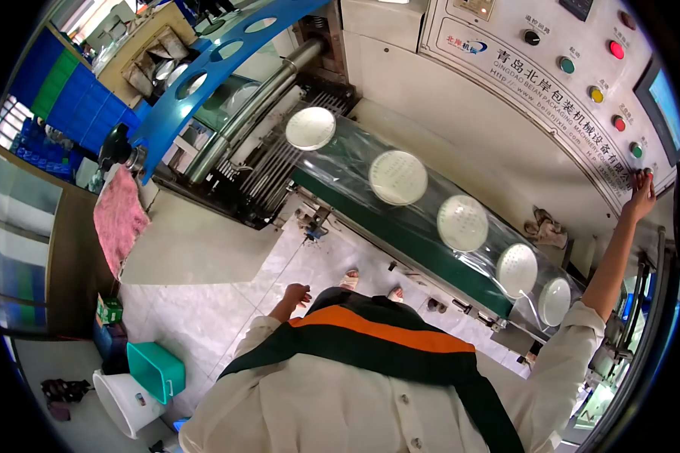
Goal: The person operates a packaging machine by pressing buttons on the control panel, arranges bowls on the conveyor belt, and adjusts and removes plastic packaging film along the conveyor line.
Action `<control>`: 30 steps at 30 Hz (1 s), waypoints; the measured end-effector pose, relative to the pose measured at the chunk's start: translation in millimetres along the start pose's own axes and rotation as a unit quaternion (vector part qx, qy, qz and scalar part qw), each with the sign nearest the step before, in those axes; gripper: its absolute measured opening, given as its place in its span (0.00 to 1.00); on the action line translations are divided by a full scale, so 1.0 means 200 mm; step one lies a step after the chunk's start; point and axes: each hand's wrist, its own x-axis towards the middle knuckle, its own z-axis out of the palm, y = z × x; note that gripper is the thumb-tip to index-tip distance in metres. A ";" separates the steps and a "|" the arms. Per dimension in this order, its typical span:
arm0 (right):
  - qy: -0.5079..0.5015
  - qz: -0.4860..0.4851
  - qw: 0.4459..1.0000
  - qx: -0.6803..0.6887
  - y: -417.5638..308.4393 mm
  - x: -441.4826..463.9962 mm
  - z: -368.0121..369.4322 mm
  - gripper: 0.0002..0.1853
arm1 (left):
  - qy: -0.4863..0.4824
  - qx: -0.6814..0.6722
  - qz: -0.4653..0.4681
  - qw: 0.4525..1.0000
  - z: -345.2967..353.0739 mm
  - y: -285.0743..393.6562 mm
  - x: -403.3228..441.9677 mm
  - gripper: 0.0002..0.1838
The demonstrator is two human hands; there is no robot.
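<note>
My right hand (642, 195) reaches up to the control panel (536, 83) at the upper right. Its fingers are closed around a small dark knob at the panel's lower edge, mostly hidden by the fingertips. Down by my waist, my left hand (297, 294) hangs with loosely bent fingers and nothing in it. Between me and the machine runs a green conveyor belt (400, 238). Several round white discs with dotted faces, one a disc (398, 178) near the middle, lie in a row under clear film (347, 147) on the belt.
A blue perforated bar (227, 51) and a metal roller (257, 109) are at the upper left. A pink cloth (121, 223) hangs beside a pale panel (196, 245). A teal bin (156, 370) and a white bucket (128, 404) stand on the floor at the lower left.
</note>
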 end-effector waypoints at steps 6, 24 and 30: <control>0.003 -0.030 0.999 -0.041 0.03 0.04 -0.02 0.13 | 0.009 -0.012 -0.019 1.000 0.00 -0.01 -0.01 0.10; -0.008 -0.039 0.995 -0.087 0.01 0.02 -0.02 0.14 | -0.001 -0.005 0.074 0.997 0.11 0.15 -0.01 0.12; -0.014 -0.051 0.997 -0.053 0.03 0.02 -0.02 0.14 | 0.016 0.010 -0.008 1.000 0.06 0.04 -0.07 0.13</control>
